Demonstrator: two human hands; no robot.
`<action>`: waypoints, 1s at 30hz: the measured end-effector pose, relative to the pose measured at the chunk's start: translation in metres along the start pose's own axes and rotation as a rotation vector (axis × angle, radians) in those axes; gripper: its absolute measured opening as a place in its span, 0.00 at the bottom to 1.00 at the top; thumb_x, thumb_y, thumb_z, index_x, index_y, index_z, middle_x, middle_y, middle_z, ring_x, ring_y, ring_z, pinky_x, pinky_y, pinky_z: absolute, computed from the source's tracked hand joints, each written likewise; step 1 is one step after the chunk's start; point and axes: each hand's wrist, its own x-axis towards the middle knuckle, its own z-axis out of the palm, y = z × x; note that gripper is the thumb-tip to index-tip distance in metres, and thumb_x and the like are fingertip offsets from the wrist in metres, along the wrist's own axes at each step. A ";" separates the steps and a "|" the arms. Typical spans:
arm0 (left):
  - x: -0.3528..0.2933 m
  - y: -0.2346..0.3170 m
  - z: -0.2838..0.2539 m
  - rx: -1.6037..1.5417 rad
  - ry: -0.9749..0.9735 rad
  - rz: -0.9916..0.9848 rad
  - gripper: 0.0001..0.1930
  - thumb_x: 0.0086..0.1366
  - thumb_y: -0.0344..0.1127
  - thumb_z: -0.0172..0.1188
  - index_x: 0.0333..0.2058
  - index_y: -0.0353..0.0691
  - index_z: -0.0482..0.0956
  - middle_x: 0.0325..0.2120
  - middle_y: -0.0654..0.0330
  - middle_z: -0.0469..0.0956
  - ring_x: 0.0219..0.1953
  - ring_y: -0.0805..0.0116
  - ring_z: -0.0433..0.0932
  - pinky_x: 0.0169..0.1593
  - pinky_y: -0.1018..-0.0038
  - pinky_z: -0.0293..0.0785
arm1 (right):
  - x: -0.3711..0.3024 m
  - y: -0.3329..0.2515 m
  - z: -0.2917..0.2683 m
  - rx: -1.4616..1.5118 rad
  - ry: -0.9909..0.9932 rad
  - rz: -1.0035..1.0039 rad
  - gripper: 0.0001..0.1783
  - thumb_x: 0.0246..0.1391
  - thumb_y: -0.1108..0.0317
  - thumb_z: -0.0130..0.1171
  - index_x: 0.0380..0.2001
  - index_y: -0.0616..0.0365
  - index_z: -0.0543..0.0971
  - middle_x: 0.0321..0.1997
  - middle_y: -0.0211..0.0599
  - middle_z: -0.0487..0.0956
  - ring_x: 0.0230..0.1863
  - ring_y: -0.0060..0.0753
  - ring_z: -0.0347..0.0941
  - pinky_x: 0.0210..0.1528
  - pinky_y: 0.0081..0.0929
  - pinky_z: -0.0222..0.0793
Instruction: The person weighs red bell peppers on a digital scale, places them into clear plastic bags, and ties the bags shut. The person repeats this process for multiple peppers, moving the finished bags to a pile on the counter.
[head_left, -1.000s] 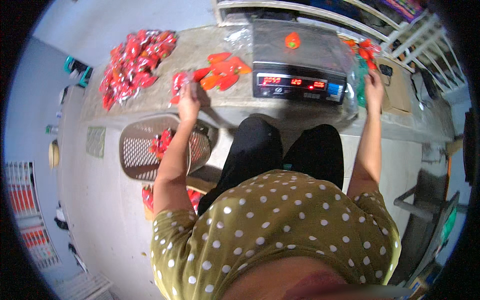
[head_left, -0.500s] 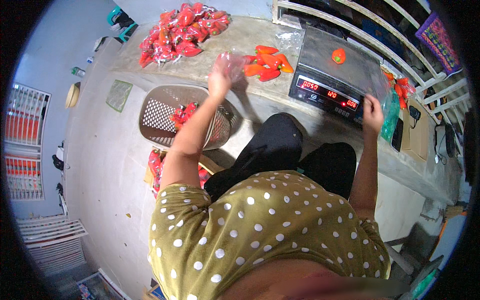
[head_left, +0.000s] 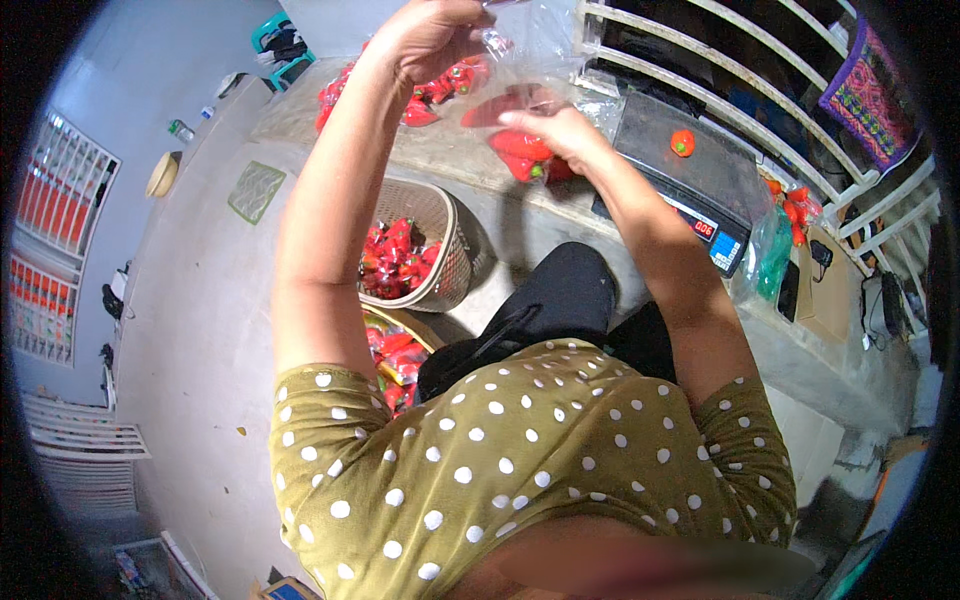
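Observation:
My left hand [head_left: 436, 42] is raised at the top of the view, fingers closed on the upper part of a clear plastic bag [head_left: 540, 45]. Lower on the same bag, my right hand [head_left: 568, 135] grips its side. Red peppers [head_left: 525, 150] show through the film beside my right thumb, above the ledge's front edge. Behind the bag lies a heap of red peppers [head_left: 435, 92], partly covered by my left forearm. One orange-red pepper [head_left: 682, 143] sits on the black digital scale [head_left: 650, 125]. My right forearm covers much of the scale's display.
A beige perforated basket [head_left: 455, 255] with bagged red peppers stands below the ledge [head_left: 420, 155]. Nearer, a second container holds more bagged peppers [head_left: 395, 350]. White rails [head_left: 720, 85] run behind the scale. A green plastic bag [head_left: 772, 260] and a cardboard box [head_left: 822, 290] are at right.
My right hand has left the scale's right edge and moved left onto the bag. My left hand has lifted the bag upward. Red peppers now show in it.

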 end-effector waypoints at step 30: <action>-0.104 -0.192 0.121 -0.240 0.536 -0.112 0.18 0.59 0.41 0.50 0.47 0.40 0.67 0.37 0.61 0.69 0.38 0.70 0.67 0.39 0.75 0.64 | -0.114 0.054 -0.010 -0.567 0.021 -0.174 0.09 0.50 0.67 0.50 0.32 0.57 0.77 0.30 0.44 0.76 0.38 0.40 0.70 0.41 0.29 0.64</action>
